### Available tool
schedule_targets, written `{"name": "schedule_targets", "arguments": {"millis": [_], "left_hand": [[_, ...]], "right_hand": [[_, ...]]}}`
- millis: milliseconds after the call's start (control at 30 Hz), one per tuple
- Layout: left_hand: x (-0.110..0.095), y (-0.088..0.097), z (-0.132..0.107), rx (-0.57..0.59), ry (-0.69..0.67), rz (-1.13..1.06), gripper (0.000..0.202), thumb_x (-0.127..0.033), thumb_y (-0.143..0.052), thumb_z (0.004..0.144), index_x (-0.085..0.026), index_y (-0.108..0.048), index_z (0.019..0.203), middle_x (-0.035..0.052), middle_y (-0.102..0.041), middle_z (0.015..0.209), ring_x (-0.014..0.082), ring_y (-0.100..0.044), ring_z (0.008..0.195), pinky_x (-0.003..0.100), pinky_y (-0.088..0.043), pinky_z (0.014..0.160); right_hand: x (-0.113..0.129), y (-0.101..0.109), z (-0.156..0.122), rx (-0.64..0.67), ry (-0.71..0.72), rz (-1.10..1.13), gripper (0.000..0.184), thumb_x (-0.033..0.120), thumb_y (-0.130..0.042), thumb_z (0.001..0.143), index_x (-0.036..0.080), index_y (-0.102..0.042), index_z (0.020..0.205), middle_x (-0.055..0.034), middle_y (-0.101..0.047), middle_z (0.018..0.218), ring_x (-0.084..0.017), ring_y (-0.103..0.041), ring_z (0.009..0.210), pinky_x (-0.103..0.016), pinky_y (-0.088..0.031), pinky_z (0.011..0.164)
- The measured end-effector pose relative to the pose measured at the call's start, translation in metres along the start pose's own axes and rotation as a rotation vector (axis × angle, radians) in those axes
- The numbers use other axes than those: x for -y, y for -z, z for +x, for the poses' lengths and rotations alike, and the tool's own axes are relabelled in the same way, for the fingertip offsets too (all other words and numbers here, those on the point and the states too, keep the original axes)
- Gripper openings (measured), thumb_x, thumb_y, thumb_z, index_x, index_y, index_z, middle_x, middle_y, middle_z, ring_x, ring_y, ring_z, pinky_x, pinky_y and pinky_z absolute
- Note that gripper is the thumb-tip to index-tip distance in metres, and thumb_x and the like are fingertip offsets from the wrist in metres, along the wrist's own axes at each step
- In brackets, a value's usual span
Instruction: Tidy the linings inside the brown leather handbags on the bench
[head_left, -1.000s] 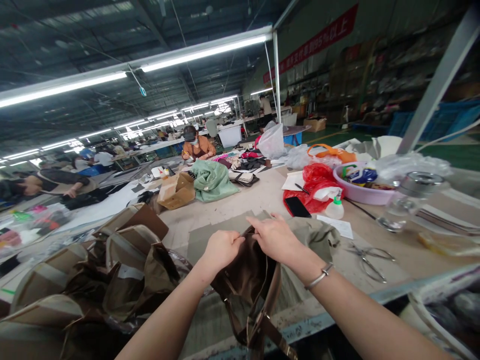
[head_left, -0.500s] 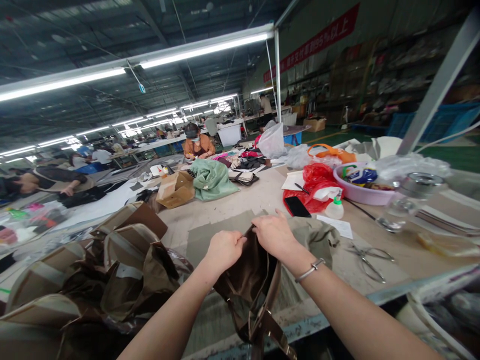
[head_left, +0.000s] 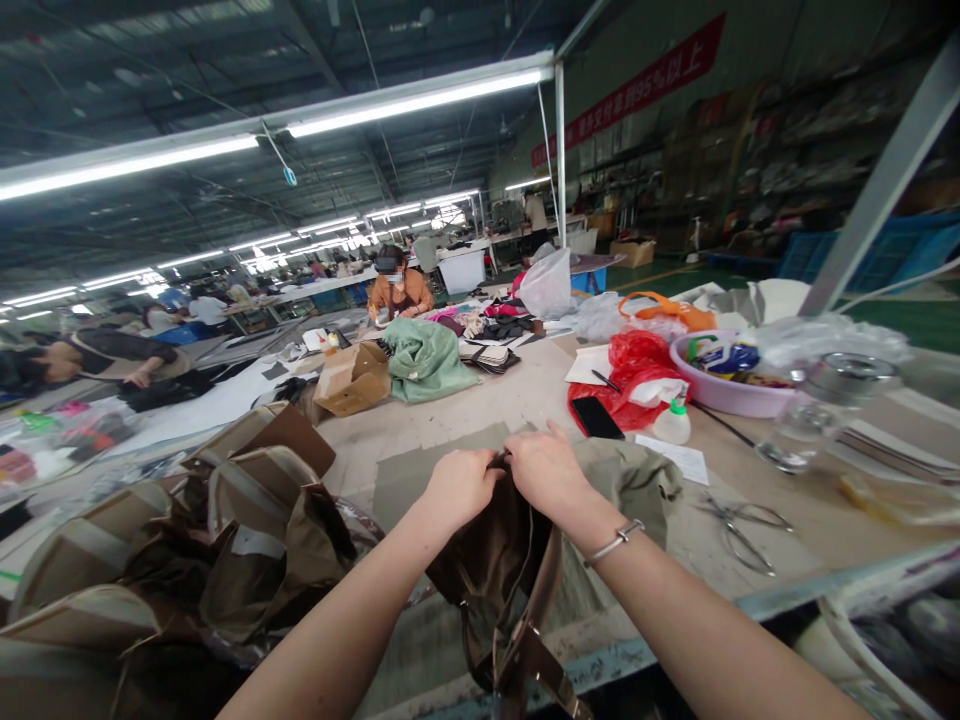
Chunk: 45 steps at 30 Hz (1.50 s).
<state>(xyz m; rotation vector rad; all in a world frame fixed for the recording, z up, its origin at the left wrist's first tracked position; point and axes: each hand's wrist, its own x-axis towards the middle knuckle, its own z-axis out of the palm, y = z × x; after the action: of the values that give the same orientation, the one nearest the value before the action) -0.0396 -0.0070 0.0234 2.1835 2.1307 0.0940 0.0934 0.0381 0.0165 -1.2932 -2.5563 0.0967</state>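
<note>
A brown bag (head_left: pixel 491 555) with a strap and metal fittings lies at the table's near edge, its lower end hanging toward me. My left hand (head_left: pixel 463 485) pinches the bag's upper edge, thumb against the fingers. Close beside it, my right hand (head_left: pixel 547 465) is closed on the same edge, a bracelet on its wrist. The hands nearly touch, and the fingertips are partly hidden. Olive-grey fabric (head_left: pixel 630 475) spreads on the table to the right of the bag and under it.
Several brown bag pieces (head_left: pixel 255 540) are heaped at left. To the right lie scissors (head_left: pixel 742 525), a black phone (head_left: pixel 596 417), a green-capped bottle (head_left: pixel 672 424) and a purple basin (head_left: pixel 727 390). Farther back are a cardboard box (head_left: pixel 352 378) and green cloth (head_left: pixel 424 355). A person (head_left: pixel 401 287) sits across the table.
My left hand has moved slightly right and up along the bag's edge, closer to my right hand. My right hand keeps its hold. The view has shifted a little.
</note>
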Motion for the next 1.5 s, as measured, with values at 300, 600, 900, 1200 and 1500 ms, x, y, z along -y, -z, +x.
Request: {"name": "schedule_targets", "arguments": {"millis": [300,600,900,1200,1500], "left_hand": [[0.005,-0.008,0.011,-0.032,0.030,0.063,0.036,-0.039,-0.035,0.086,-0.020,-0.065,0.088,0.0081,-0.067,0.088,0.0195,-0.061,0.084,0.028,-0.043,0.073],[0.006,-0.015,0.021,-0.066,-0.048,0.017,0.036,-0.046,-0.036,0.084,-0.023,-0.064,0.086,0.0040,-0.067,0.085,0.0183,-0.060,0.082,0.025,-0.042,0.068],[0.000,-0.014,0.022,-0.078,-0.079,0.079,0.038,-0.040,-0.034,0.088,-0.018,-0.064,0.084,0.0082,-0.067,0.082,0.0199,-0.062,0.080,0.028,-0.045,0.071],[-0.010,-0.014,0.024,-0.077,0.005,0.103,0.039,-0.036,-0.032,0.088,-0.015,-0.065,0.085,0.0116,-0.067,0.086,0.0196,-0.062,0.084,0.028,-0.045,0.076],[-0.015,-0.013,0.029,-0.088,0.120,0.085,0.037,-0.034,-0.035,0.084,-0.014,-0.067,0.088,0.0141,-0.066,0.094,0.0223,-0.060,0.093,0.030,-0.044,0.082]], "right_hand": [[-0.013,0.006,-0.038,-0.318,0.003,0.395,0.045,0.034,-0.052,0.080,0.018,-0.047,0.121,-0.0082,-0.055,0.116,-0.018,-0.049,0.106,-0.030,-0.037,0.093],[0.007,-0.018,-0.149,-0.348,-0.026,0.472,0.053,0.031,-0.052,0.079,0.026,-0.037,0.129,-0.0107,-0.037,0.126,-0.025,-0.037,0.117,-0.040,-0.040,0.095],[0.023,-0.035,-0.176,-0.292,0.210,0.462,0.059,0.020,-0.053,0.077,0.020,-0.031,0.132,-0.0101,-0.047,0.100,-0.020,-0.050,0.092,-0.032,-0.049,0.076],[0.044,-0.045,-0.192,-0.126,0.404,0.184,0.067,0.033,-0.058,0.075,0.020,-0.029,0.134,-0.0031,-0.058,0.073,-0.016,-0.055,0.059,-0.025,-0.041,0.052],[0.078,-0.025,-0.198,0.056,0.260,0.094,0.054,0.055,-0.057,0.070,0.023,-0.052,0.113,-0.0095,-0.059,0.081,-0.024,-0.056,0.071,-0.032,-0.041,0.060]]}}
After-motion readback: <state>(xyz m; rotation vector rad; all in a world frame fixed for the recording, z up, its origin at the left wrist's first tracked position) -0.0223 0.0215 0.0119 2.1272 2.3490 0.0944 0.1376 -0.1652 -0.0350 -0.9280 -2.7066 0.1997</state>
